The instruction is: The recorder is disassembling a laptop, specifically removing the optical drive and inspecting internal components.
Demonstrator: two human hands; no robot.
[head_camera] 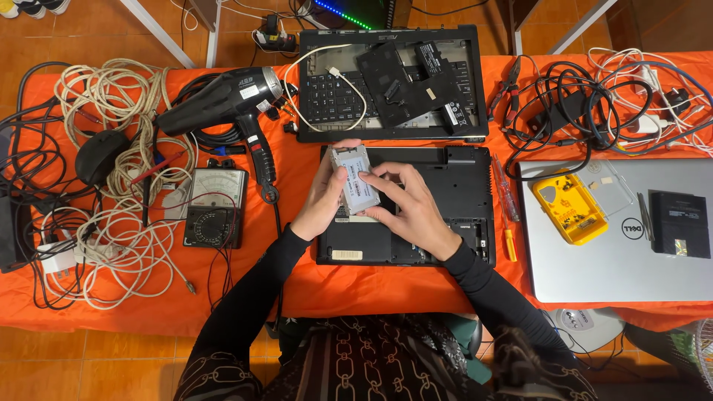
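Note:
Both my hands hold a small silver hard drive (354, 180) with a white label, tilted above an overturned black laptop base (445, 200) on the orange-covered table. My left hand (321, 199) grips the drive's left edge from behind. My right hand (410, 208) pinches its right and lower edges with the fingertips. An open bay in the laptop base lies just under the drive, partly hidden by my hands.
A second dismantled black laptop (394, 82) lies behind. A black heat gun (223, 100), a multimeter (215, 206) and tangled white cables (111, 223) lie left. At right are a silver closed laptop (616, 252), a yellow screw tray (568, 208), screwdrivers (505, 204) and black cables (587, 104).

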